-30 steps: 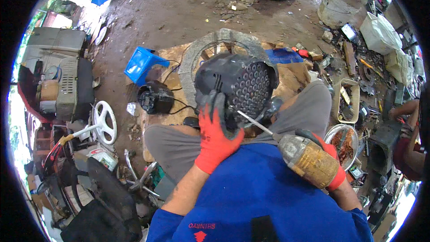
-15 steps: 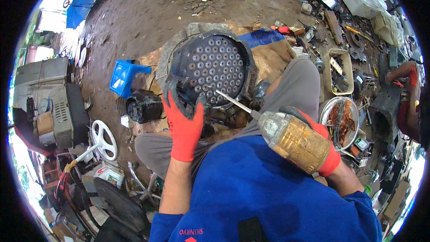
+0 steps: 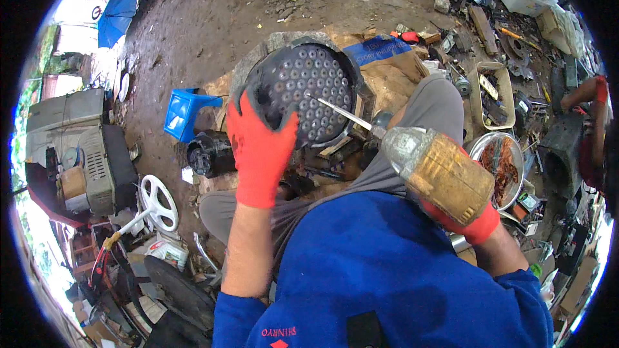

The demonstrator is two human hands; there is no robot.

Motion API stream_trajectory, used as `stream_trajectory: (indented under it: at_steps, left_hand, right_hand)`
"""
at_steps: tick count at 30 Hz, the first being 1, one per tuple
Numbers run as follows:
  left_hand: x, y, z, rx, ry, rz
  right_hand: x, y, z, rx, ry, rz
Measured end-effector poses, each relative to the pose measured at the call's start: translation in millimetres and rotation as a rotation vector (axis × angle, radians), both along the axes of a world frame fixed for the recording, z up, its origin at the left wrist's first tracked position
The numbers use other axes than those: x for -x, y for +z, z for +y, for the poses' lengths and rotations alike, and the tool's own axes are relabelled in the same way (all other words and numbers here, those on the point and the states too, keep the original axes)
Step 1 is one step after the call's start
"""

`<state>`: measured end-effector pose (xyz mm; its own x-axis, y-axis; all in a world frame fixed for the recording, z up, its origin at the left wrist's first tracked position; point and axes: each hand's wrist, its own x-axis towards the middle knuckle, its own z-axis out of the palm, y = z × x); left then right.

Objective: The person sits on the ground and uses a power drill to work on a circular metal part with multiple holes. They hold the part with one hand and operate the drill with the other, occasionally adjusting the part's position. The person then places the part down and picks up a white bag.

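I see the red-gloved right hand (image 3: 471,222) grasping a yellow-and-grey power drill (image 3: 448,171), its metal bit (image 3: 342,111) reaching over the round black lens-studded lamp (image 3: 317,80); the red-gloved left hand (image 3: 261,145) clasps the lamp's edge, seemingly steadying it atop a grey stone-like ring (image 3: 251,61). Brown cardboard (image 3: 394,77) lies beyond.

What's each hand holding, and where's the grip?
Right hand: the power driver, held beneath its worn yellow body; the exact grip is hidden. Left hand: the round black housing, by its left edge.
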<state>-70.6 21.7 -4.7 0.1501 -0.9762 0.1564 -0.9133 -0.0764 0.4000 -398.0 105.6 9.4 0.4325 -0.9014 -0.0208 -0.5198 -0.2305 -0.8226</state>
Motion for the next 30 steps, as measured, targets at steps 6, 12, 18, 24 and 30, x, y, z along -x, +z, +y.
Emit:
stream_trajectory:
  at_steps: [6, 12, 18, 24, 30]
  left_hand:
    - [-4.3, -13.6, -32.0, -0.037, -0.086, 0.09]
    - [-34.3, -0.4, -25.3, -0.08, -0.109, 0.453]
    - [-44.0, -2.7, -16.8, -0.039, -0.165, 0.455]
    - [-49.6, 0.5, -23.4, -0.091, -0.179, 0.537]
    - [-57.9, 2.6, -22.9, -0.072, -0.231, 0.607]
  right_hand:
    - [-0.9, 0.1, -7.3, 0.141, 0.032, 0.091]
    - [12.6, -1.4, -9.9, 0.177, 0.057, 0.061]
    - [-6.0, -0.7, -15.0, -0.243, -0.054, -0.392]
    - [-19.9, -5.1, -16.6, -0.238, -0.021, -0.393]
    - [-22.0, -8.4, -24.3, -0.18, 0.005, -0.249]
